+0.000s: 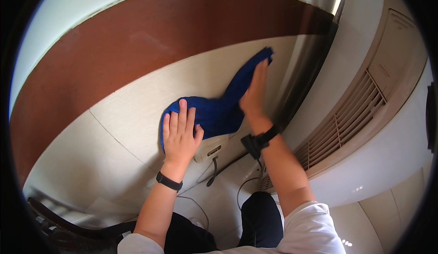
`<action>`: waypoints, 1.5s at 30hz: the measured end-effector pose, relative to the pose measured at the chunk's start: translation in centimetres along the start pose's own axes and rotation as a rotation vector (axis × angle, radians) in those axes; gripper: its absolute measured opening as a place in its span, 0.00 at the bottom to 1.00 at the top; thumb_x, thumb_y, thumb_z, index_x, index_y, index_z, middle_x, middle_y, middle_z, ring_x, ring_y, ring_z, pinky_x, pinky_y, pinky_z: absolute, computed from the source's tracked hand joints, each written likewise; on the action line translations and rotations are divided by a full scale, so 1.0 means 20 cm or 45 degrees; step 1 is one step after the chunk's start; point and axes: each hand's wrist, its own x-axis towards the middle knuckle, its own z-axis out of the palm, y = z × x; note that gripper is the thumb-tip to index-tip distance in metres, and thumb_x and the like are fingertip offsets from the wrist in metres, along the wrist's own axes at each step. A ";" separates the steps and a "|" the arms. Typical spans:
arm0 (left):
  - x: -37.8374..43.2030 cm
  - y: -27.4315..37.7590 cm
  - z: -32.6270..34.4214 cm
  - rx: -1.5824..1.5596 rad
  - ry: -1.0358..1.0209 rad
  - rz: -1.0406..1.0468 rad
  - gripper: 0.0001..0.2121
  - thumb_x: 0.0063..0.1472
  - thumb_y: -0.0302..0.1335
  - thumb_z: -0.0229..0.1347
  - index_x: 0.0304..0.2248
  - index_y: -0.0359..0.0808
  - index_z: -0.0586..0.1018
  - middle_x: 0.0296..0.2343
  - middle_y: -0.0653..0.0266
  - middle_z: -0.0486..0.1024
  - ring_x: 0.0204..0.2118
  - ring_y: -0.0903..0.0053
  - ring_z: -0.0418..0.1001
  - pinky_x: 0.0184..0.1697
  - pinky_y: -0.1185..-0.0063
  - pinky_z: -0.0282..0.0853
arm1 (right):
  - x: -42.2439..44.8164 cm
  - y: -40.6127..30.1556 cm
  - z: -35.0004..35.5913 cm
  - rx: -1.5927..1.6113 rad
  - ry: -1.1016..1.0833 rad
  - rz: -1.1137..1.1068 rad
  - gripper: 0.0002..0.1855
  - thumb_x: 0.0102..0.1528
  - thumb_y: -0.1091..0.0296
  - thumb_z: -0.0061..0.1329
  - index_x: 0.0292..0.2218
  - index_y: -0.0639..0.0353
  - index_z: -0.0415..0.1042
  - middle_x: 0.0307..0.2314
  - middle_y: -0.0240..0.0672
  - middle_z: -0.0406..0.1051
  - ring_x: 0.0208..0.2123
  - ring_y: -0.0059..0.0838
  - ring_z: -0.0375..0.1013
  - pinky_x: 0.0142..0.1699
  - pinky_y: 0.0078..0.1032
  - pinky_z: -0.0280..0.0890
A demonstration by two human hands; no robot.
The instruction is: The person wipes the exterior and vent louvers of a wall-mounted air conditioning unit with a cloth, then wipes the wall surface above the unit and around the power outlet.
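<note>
A blue cloth [219, 115] lies spread against the cream tiled wall [137, 107], below a reddish-brown band [147, 45]. Flat on the cloth's left end rests my left hand [181, 134], its fingers pointing up and slightly apart. My right hand [256, 93] presses the other end, which runs up to the right in a narrower strip. That hand is seen edge-on, and a little blurred. Part of the cloth is hidden under both palms. Just beneath the cloth is a wall socket [210, 149], partly covered, with a dark cable [214, 172] hanging by it.
At the right stands a tall white appliance with a slatted vent [338, 127], close to my right arm. A thin cord [239, 189] loops across the tiled floor [226, 202]. A dark curved furniture piece [85, 231], perhaps a chair, sits at lower left.
</note>
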 end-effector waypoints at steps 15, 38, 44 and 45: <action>-0.03 -0.02 -0.04 -0.094 -0.072 0.025 0.24 0.46 0.30 0.54 0.46 0.36 0.70 0.54 0.55 0.57 0.49 0.65 0.62 0.57 0.69 0.50 | 0.10 0.03 -0.02 0.016 0.133 0.243 0.26 0.52 0.78 0.36 0.52 0.76 0.51 0.53 0.61 0.48 0.56 0.53 0.48 0.61 0.38 0.43; -0.07 0.00 -0.03 -0.091 -0.178 0.132 0.24 0.45 0.29 0.52 0.46 0.36 0.70 0.54 0.61 0.58 0.50 0.69 0.61 0.58 0.73 0.48 | -0.14 0.09 0.06 0.299 0.037 0.832 0.29 0.56 0.73 0.27 0.55 0.80 0.37 0.57 0.61 0.32 0.60 0.51 0.32 0.63 0.34 0.29; -0.14 -0.07 0.00 -0.016 -0.189 0.126 0.22 0.45 0.30 0.52 0.44 0.36 0.71 0.54 0.61 0.59 0.50 0.70 0.61 0.58 0.73 0.47 | -0.24 -0.33 0.14 0.183 -0.112 -0.092 0.32 0.47 0.81 0.31 0.54 0.80 0.41 0.56 0.62 0.37 0.58 0.57 0.38 0.62 0.43 0.32; -0.13 -0.05 0.00 -0.014 -0.188 0.149 0.22 0.45 0.30 0.52 0.43 0.36 0.72 0.54 0.61 0.59 0.50 0.69 0.61 0.58 0.73 0.47 | -0.20 -0.20 0.11 0.135 -0.140 -0.194 0.31 0.50 0.79 0.30 0.54 0.80 0.40 0.56 0.61 0.37 0.58 0.56 0.39 0.62 0.42 0.33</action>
